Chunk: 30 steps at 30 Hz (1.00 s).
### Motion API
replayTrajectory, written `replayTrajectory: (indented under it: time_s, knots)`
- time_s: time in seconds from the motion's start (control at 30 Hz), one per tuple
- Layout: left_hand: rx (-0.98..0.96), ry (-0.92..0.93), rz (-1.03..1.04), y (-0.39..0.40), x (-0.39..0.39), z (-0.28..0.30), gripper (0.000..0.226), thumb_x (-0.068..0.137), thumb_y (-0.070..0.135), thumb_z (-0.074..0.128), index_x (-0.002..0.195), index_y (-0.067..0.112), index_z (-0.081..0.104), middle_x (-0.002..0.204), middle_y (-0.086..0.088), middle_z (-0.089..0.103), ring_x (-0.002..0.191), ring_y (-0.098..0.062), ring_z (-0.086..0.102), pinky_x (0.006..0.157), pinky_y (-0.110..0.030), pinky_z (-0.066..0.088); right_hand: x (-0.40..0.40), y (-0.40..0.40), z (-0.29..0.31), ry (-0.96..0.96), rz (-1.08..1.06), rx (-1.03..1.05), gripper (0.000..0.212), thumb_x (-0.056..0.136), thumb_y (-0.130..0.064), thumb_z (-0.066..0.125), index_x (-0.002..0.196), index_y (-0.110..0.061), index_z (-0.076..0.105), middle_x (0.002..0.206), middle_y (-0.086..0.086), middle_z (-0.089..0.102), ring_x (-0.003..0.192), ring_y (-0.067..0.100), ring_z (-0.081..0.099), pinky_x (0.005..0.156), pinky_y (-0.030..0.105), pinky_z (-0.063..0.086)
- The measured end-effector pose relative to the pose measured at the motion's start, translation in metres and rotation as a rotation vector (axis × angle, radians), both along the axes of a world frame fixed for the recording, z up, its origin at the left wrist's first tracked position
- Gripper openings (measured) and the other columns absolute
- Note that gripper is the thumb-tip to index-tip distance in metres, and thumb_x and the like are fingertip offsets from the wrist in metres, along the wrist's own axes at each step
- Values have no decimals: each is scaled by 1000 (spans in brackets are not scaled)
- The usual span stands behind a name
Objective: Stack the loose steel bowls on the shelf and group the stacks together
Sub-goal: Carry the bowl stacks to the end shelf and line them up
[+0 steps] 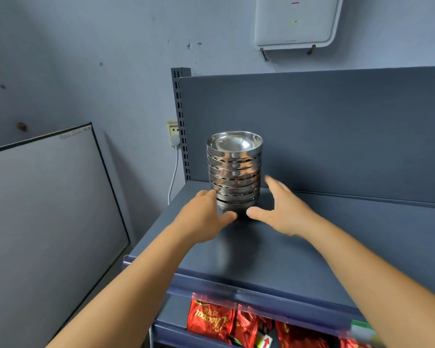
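Centrally, a single stack of steel bowls stands upright on the dark blue shelf, near its left end and close to the back panel; the topmost bowl faces open side up. The left hand rests against the lower left side of the stack, fingers on the bottom bowls and thumb pointing toward the stack's base. The right hand is spread wide just beside the lower right side of the stack, its thumb near the base and its fingers, blurred, reaching behind; whether it touches the bowls cannot be told. Neither hand is closed around anything. Below the shelf's front edge, red snack packets fill a lower tier. At left, a whiteboard leans against the wall, and a wall socket with a white cable sits beside the slotted shelf upright. A white wall-mounted device hangs above.
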<state>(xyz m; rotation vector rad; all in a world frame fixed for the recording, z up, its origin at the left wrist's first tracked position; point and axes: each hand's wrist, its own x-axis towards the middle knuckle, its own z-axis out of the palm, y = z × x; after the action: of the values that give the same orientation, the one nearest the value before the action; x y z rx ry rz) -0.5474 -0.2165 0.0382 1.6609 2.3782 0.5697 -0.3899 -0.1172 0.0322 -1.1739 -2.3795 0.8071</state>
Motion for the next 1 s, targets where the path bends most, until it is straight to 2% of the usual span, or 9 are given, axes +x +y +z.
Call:
replayTrajectory:
  time_s: [0.17, 0.3, 0.67, 1.0]
  knots:
    - [-31, 202, -121, -15, 49, -3, 65, 92, 50, 51, 140, 9, 36, 146, -6, 40, 134, -25, 39, 104, -36, 37, 51, -27, -3, -187, -8, 102, 87, 87, -51, 57, 154, -23, 9, 162, -7, 6, 149, 13, 5, 119, 35, 14]
    - [-9, 286, -287, -10, 96, -5, 68, 92, 50, 50, 144, 9, 32, 144, -6, 42, 133, -25, 39, 106, -37, 38, 101, -43, -8, -252, -98, 153, 85, 88, -55, 54, 154, -24, 11, 162, -7, 7, 149, 16, 1, 120, 39, 11]
    - [44, 288, -644, 31, 260, -5, 63, 94, 48, 48, 144, 15, 30, 142, -8, 45, 127, -27, 45, 102, -38, 40, 275, -64, -12, -285, -429, 99, 83, 89, -57, 50, 154, -27, 10, 162, -9, 8, 149, 14, 3, 119, 40, 12]
    - [72, 243, -836, 68, 450, -8, 67, 95, 48, 46, 149, 16, 23, 142, -8, 43, 129, -26, 44, 102, -35, 38, 462, -56, -7, -271, -610, 61, 82, 89, -55, 51, 154, -26, 9, 162, -8, 7, 149, 13, 6, 119, 40, 14]
